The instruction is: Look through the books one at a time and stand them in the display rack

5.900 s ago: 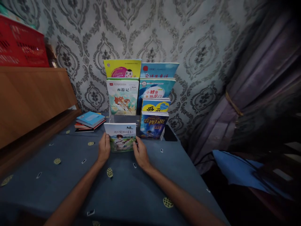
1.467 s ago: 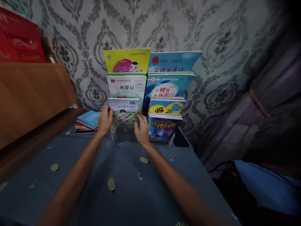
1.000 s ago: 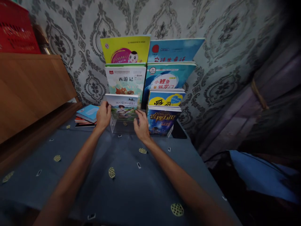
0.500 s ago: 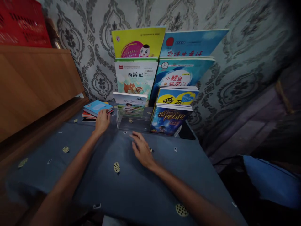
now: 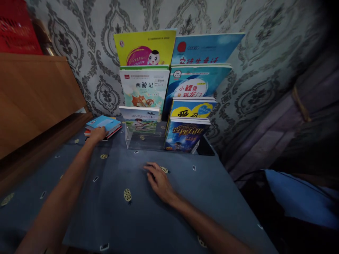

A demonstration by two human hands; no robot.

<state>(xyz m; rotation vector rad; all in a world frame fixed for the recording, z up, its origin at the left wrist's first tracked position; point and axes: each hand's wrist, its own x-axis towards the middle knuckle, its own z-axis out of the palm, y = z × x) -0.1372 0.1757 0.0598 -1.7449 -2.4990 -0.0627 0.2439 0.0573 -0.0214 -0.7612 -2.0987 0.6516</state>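
My left hand (image 5: 98, 134) is at the near edge of a small stack of books by the wall. Its fingers are curled round the edge of the light blue book (image 5: 104, 122) on top; the fingertips are partly hidden. Below it, red and white book edges show. My right hand (image 5: 159, 181) is over the dark tablecloth with fingers apart and nothing in them. Beyond it stands a clear acrylic book rack (image 5: 145, 141). In its left column are a yellow-green book (image 5: 144, 44), a white book (image 5: 144, 84) and a small landscape-cover book (image 5: 140, 120).
The rack's right column holds blue books (image 5: 206, 47), a yellow-and-blue book (image 5: 193, 108) and a dark blue book (image 5: 185, 135). A wooden cabinet (image 5: 37, 98) with a red box (image 5: 18, 28) borders the left. Patterned wallpaper is behind; a curtain (image 5: 265, 130) hangs right.
My left hand has shifted from the stack's right corner to its near edge, with fingers curled at the top book. My right hand has drawn slightly toward me. The view has turned a little right.
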